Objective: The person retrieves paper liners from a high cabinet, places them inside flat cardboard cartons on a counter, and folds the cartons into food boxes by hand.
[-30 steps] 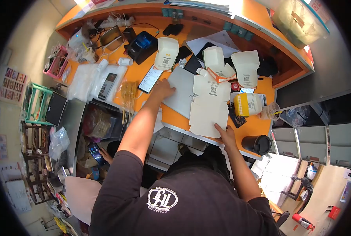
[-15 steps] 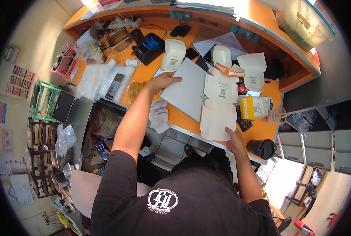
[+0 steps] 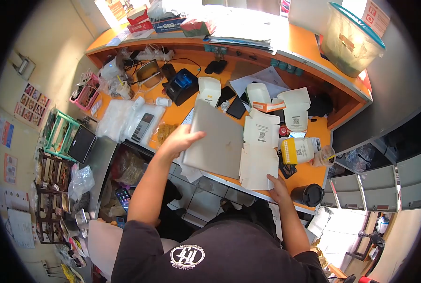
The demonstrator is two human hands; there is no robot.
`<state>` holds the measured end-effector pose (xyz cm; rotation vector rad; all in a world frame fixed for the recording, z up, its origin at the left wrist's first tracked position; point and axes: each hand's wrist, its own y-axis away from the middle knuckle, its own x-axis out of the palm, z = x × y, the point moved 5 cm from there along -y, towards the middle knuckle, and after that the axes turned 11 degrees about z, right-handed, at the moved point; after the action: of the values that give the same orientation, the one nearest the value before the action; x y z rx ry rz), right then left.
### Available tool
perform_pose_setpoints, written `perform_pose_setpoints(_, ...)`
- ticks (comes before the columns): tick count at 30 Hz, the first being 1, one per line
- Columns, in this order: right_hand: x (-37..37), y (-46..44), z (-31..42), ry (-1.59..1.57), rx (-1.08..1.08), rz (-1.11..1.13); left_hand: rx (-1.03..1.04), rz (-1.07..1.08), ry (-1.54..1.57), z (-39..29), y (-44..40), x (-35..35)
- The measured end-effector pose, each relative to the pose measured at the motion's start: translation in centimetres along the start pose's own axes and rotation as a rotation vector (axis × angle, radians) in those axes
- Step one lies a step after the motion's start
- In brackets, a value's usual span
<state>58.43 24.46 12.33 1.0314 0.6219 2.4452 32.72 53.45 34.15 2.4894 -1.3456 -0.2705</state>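
Note:
My left hand [image 3: 179, 141] grips the left edge of a closed silver laptop [image 3: 215, 144], thumb on top and fingers hidden beneath. The laptop is tilted and its left side is raised above the orange desk. Its right edge lies beside an unfolded white food box [image 3: 259, 162] with a printed code. My right hand [image 3: 278, 187] pinches the near right corner of that box, which hangs a little over the desk's front edge. A crumpled paper [image 3: 191, 173] shows partly under the laptop's lower left corner.
Opened food boxes [image 3: 296, 108], a yellow box [image 3: 291, 151] and a plastic cup [image 3: 324, 155] stand on the right. A black tumbler [image 3: 307, 195] is by the desk edge. Left are plastic bags [image 3: 114, 118] and a black printer-like device [image 3: 182, 87]. Another person's phone [image 3: 122, 198] glows low left.
The laptop has been lifted and tilted up on its left side, moving slightly left and nearer. My right hand keeps hold of the box corner. The head view has shifted upward.

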Motion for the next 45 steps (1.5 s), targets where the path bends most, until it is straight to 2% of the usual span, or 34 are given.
perform_pose_setpoints(3,-0.4,-0.2,-0.2,0.001,-0.094,0.065,0.03,-0.22,-0.058,-1.3,6.1,-1.3)
perform_pose_setpoints(6,-0.4,1.1,0.6,0.282,-0.1,-0.059,0.098,-0.422,-0.019,-1.9,13.1,-3.5)
perform_pose_setpoints(8,-1.0,0.8,0.3,0.651,-0.085,-0.076,0.16,-0.545,0.141,-3.2,16.5,-3.5)
perform_pose_setpoints(9,-1.0,0.5,0.4,0.837,-0.079,-0.08,0.215,-0.569,0.205,-3.3,16.9,-3.7)
perform_pose_setpoints(12,2.0,2.0,0.9,1.041,-0.087,-0.194,0.332,-0.611,0.381,-3.4,17.2,-3.7)
perform_pose_setpoints(13,3.4,2.4,1.3,0.994,-0.172,-0.155,0.341,-0.601,0.425,-3.1,16.2,-3.7)
perform_pose_setpoints(16,6.3,3.4,3.0,1.255,-0.42,-0.16,0.359,-0.543,0.532,-0.7,11.5,-4.6)
perform_pose_setpoints(19,10.3,8.1,6.3,1.616,-0.335,-0.178,0.319,-0.395,0.651,-0.2,4.6,-3.3)
perform_pose_setpoints(22,12.6,10.8,10.3,1.363,-0.296,0.277,0.277,-0.16,0.85,0.9,-3.5,-2.4)
perform_pose_setpoints(23,13.8,12.4,11.9,1.249,-0.216,0.353,0.25,-0.051,0.895,0.6,-6.2,-1.7)
perform_pose_setpoints(26,14.3,14.5,14.2,1.232,-0.164,0.487,0.17,-0.303,0.717,-1.4,-12.6,-0.9)
perform_pose_setpoints(29,14.2,16.0,18.2,1.112,-0.233,0.672,0.135,-0.312,0.617,-3.8,-18.1,-1.5)
perform_pose_setpoints(30,13.9,15.9,20.0,1.161,-0.242,0.636,0.143,-0.296,0.634,-3.9,-20.2,-2.2)
perform_pose_setpoints(32,13.5,13.9,24.3,1.266,-0.246,0.586,0.158,-0.289,0.679,-2.9,-23.4,-4.2)
perform_pose_setpoints(34,13.4,9.7,28.2,1.48,-0.537,0.409,0.129,-0.351,0.744,-3.1,-23.6,-4.1)
perform_pose_setpoints(36,13.8,3.5,31.2,1.673,-0.729,0.286,0.129,-0.399,0.771,-4.4,-23.3,-4.2)
perform_pose_setpoints(38,15.4,-3.5,32.8,2.106,-0.785,0.291,0.131,-0.448,0.775,-4.7,-22.0,-4.5)
perform_pose_setpoints(40,13.9,-13.9,32.9,2.363,-0.767,0.23,0.117,-0.497,0.771,-5.5,-20.3,-4.4)
perform_pose_setpoints(42,12.5,-23.5,33.2,2.408,-0.619,0.162,0.137,-0.525,0.742,-5.8,-18.9,-5.0)
perform_pose_setpoints(45,14.6,-29.7,32.9,2.466,-0.633,0.339,0.18,-0.51,0.694,-5.8,-17.5,-6.3)
